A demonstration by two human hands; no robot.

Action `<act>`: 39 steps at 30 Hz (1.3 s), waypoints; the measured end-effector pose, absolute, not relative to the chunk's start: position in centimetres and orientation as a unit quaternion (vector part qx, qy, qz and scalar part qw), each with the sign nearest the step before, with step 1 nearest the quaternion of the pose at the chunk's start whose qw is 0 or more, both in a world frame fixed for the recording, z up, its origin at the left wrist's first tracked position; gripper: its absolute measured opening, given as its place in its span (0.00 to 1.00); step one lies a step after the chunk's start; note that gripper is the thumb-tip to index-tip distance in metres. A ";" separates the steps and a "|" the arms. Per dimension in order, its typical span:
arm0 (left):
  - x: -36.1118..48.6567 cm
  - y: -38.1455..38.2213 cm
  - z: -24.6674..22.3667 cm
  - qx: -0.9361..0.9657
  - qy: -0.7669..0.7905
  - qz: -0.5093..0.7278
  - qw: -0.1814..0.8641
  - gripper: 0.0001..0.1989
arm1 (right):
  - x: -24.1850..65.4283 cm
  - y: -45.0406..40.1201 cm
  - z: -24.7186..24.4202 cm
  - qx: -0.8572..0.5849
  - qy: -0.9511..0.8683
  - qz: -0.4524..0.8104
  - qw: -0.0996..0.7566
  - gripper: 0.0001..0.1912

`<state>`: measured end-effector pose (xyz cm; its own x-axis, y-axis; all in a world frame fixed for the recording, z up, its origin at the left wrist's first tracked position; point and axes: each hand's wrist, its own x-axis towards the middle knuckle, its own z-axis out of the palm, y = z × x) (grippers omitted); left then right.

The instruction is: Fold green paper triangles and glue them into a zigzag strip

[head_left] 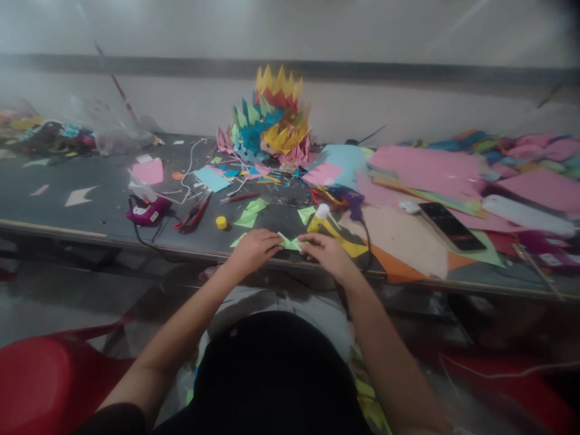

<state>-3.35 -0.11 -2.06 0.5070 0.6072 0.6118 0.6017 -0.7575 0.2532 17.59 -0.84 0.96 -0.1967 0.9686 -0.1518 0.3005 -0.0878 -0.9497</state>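
Near the table's front edge, a folded piece of light green paper (289, 243) is held between my two hands. My left hand (257, 248) pinches its left end, and my right hand (327, 252) pinches the right end. Another green paper corner shows just left of my left hand. A glue stick (318, 219) with a yellow body and white top stands tilted just beyond my right hand. Its yellow cap (221, 222) lies apart to the left. More green paper pieces (251, 212) rest a little farther back.
Red-handled pliers (194, 212) and a purple device (148, 210) with a cord lie left. A glue gun (354, 202), a phone (451, 225) and pink paper sheets (430, 170) are right. A spiky coloured paper model (267, 124) stands behind. A red chair (40, 383) is lower left.
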 end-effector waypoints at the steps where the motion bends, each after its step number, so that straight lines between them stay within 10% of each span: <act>1: -3.3 -0.1 -2.1 0.868 0.349 0.353 0.005 0.10 | 17.4 -0.8 0.9 -0.539 -0.576 0.511 0.340 0.15; 19: -3.6 -0.9 -2.8 0.856 0.362 0.367 0.016 0.09 | 15.0 -0.3 0.2 -0.529 -0.484 0.579 0.388 0.08; 30: -3.4 -1.1 -2.3 0.852 0.368 0.367 0.066 0.07 | 15.7 -0.2 0.5 -0.534 -0.764 0.213 0.292 0.09; 39: -3.5 -1.3 -2.3 0.872 0.362 0.323 0.057 0.10 | 15.6 -0.5 -0.1 -0.540 -0.774 0.223 0.244 0.08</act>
<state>-3.49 -1.25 -2.30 0.5283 0.6689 0.5230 0.5954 -0.7309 0.3334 15.64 -0.49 -0.13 -0.2968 0.9451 0.1368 0.7276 0.3166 -0.6086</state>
